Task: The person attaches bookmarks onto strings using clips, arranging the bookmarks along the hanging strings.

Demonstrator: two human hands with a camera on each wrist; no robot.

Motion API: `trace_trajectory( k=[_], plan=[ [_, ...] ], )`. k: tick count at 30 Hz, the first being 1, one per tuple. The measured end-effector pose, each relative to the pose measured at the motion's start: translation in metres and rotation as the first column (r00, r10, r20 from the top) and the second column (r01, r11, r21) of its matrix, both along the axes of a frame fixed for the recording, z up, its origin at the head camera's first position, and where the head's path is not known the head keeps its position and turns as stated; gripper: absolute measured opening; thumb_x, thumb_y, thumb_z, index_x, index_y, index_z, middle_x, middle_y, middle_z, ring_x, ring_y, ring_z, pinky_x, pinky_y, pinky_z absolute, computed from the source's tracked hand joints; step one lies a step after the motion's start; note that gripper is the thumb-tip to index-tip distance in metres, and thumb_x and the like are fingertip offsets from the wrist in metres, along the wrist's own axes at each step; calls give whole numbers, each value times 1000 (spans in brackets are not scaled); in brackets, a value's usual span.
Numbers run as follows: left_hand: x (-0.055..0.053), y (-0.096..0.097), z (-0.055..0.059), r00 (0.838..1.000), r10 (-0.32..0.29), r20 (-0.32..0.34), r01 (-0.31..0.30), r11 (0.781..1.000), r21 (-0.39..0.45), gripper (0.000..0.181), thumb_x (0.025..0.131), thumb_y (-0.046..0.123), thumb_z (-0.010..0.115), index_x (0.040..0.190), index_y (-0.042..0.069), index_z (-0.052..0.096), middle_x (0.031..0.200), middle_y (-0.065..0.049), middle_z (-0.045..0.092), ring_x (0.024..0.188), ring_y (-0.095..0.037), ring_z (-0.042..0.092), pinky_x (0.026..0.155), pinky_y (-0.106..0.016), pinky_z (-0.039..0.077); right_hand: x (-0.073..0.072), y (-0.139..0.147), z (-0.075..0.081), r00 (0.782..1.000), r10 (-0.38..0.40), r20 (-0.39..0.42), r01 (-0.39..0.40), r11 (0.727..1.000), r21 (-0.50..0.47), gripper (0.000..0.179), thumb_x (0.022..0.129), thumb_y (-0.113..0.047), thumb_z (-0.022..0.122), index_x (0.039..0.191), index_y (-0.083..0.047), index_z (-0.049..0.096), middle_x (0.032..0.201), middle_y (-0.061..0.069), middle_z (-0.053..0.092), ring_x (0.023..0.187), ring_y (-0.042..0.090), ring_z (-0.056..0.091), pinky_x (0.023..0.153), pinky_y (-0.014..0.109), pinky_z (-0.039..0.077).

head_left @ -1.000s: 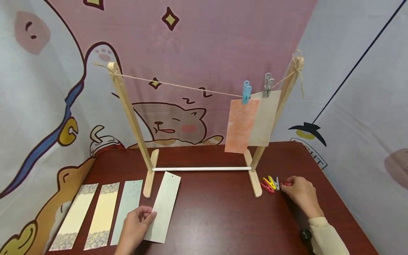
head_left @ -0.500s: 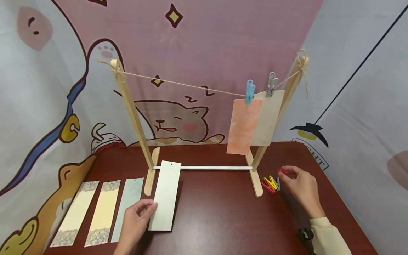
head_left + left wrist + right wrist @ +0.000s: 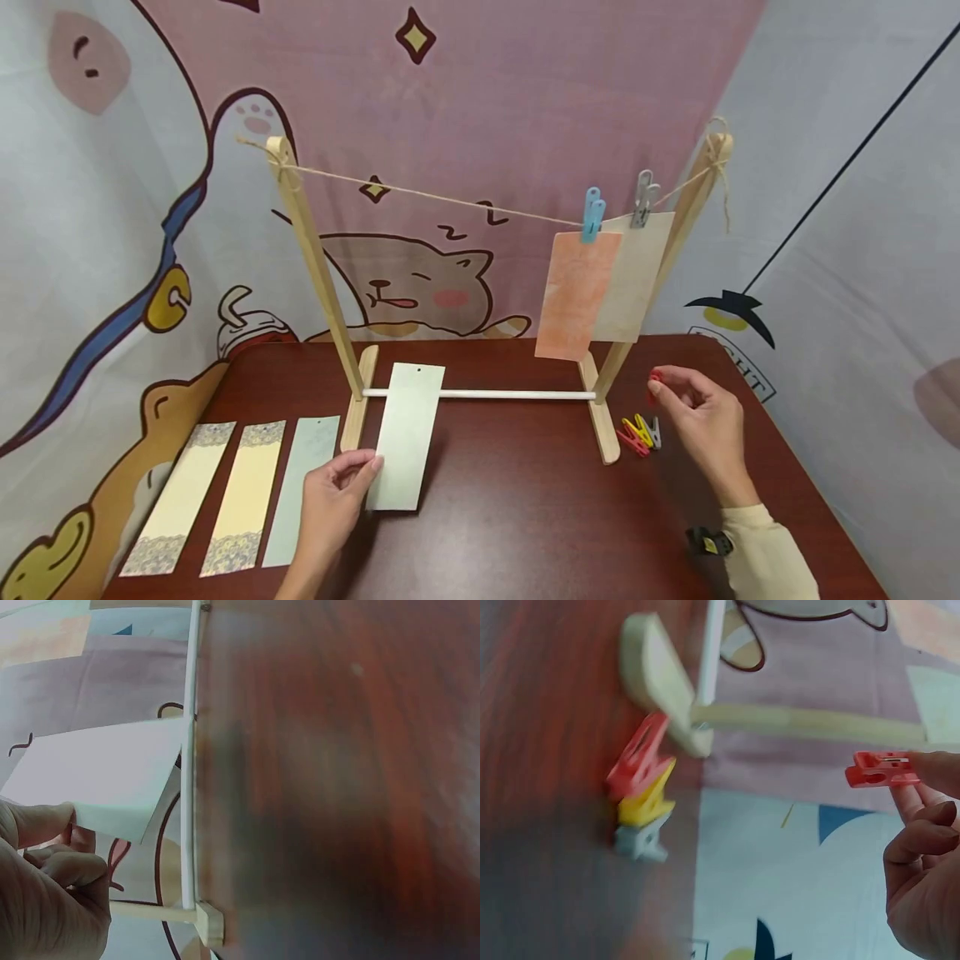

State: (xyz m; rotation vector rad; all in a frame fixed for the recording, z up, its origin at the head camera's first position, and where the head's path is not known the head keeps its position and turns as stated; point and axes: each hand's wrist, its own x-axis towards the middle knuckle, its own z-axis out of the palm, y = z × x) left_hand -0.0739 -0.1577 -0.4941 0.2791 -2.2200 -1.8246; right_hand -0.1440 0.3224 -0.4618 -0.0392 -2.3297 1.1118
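Left hand (image 3: 333,500) and right hand (image 3: 708,425) are both occupied. By the left, a pale card (image 3: 408,442) with a small hole near its top is pinched between thumb and fingers at its left edge; it is held up over the table (image 3: 510,517), its upper part seen in front of the white bar (image 3: 517,395), though whether the two touch cannot be told. By the right, a red clip (image 3: 877,769) is pinched at one end, clear of the tabletop.

Since a second ago, the card has been raised and brought nearer upright, and the clip has been lifted away from the others. One card and one clip are thus in hand together, and it may be judged that the gathering is done while the fastening is not: neither has been brought to the string (image 3: 450,198).

Near the right hand, a second red clip (image 3: 633,443), a yellow clip (image 3: 638,430) and a small grey clip (image 3: 656,433) are left bunched on the table. Beside the left, a bluish-green card (image 3: 296,467) and two cream cards (image 3: 246,500) are laid in a row. Farther out, an orange card (image 3: 576,296) is hung by a blue clip (image 3: 592,218), partly overlapping an off-white card (image 3: 633,275) held by a large grey clip (image 3: 642,204).
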Motion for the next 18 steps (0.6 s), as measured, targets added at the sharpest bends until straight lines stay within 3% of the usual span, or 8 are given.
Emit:
trace_trajectory(
  k=[10, 15, 18],
  plan=[
    [-10, 21, 6, 996, -18, -88, 24, 997, 70, 5, 92, -6, 84, 95, -4, 82, 83, -12, 77, 61, -8, 48, 54, -19, 39, -7, -30, 24, 993, 96, -65, -104, 988, -118, 26, 94, -5, 87, 120, -7, 81, 73, 8, 56, 58, 14, 38, 47, 29, 27],
    [-15, 31, 7, 994, -49, -97, 58, 994, 96, 6, 92, -5, 84, 97, -3, 82, 85, -11, 77, 63, -8, 50, 57, -19, 41, 3, -58, 57, 983, 145, -116, -162, 975, -150, 24, 93, 6, 84, 116, 2, 80, 66, 9, 49, 56, 13, 37, 47, 28, 26],
    [-19, 36, 11, 993, -55, -105, 66, 992, 105, 6, 93, -3, 84, 98, -3, 82, 86, -12, 77, 64, -9, 50, 57, -20, 41, 6, -74, 74, 969, 188, -164, -213, 965, -151, 23, 92, 9, 83, 114, 4, 79, 67, 8, 52, 58, 12, 39, 48, 27, 27]
  ],
)
